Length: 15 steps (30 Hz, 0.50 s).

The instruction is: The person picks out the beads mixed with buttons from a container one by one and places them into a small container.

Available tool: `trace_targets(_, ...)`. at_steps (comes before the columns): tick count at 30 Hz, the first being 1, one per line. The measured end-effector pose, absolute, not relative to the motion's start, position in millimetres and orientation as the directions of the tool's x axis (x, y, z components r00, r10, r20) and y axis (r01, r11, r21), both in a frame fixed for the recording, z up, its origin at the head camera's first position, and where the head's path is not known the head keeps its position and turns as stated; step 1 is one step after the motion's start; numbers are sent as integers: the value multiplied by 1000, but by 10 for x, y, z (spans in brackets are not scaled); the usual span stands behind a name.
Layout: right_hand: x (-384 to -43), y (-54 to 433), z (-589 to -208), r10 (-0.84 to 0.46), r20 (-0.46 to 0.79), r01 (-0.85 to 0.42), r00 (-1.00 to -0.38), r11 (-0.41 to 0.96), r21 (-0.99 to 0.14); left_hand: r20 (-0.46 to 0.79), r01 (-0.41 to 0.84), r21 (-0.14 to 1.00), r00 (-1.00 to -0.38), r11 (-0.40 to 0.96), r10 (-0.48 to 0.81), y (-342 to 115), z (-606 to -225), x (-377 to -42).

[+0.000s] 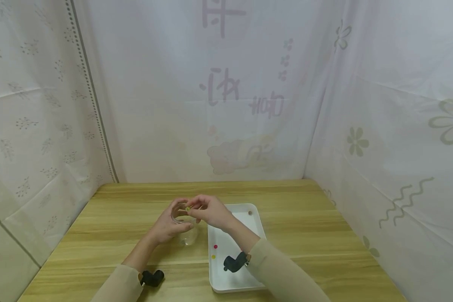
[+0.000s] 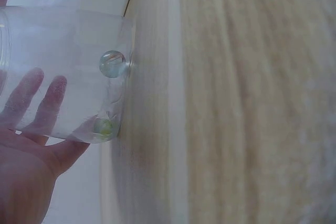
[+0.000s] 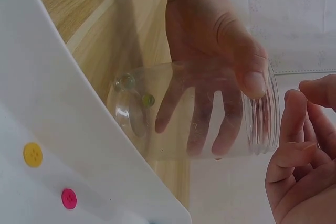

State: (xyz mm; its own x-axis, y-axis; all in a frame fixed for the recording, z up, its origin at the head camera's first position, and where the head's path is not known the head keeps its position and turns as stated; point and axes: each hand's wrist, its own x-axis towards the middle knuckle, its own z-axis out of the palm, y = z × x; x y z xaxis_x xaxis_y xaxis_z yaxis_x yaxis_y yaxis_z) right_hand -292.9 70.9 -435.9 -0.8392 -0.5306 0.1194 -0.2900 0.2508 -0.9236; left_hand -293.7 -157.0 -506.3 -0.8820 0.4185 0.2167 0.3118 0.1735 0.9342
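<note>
My left hand (image 1: pixel 170 222) grips a clear plastic jar (image 3: pixel 173 129) around its upper part, fingers behind and thumb near the threaded rim. The jar is upright, its bottom at or just above the table. At its bottom lie a clear glass marble (image 2: pixel 113 64) and a green one (image 2: pixel 106 128). My right hand (image 1: pixel 211 213) is at the jar's mouth. Its thumb and finger pinch a small yellow-green thing (image 1: pixel 188 208), too small to name surely. In the right wrist view the fingertips (image 3: pixel 295 98) hide it.
A white tray (image 1: pixel 226 287) lies right of the jar, under my right forearm. On it are a red button (image 3: pixel 69 199), a yellow button (image 3: pixel 32 155) and a small brownish round thing (image 1: pixel 250 213) at the far corner. Patterned curtains (image 1: pixel 154 105) enclose the wooden table (image 1: pixel 305 235).
</note>
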Motion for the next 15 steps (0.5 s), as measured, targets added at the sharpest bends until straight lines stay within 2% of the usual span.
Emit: trace_targets(15,-2929,722,-4347,-523,113,-288,-845,266,-920,217,314,932,-885,183,412,-1547,-5053,-2938)
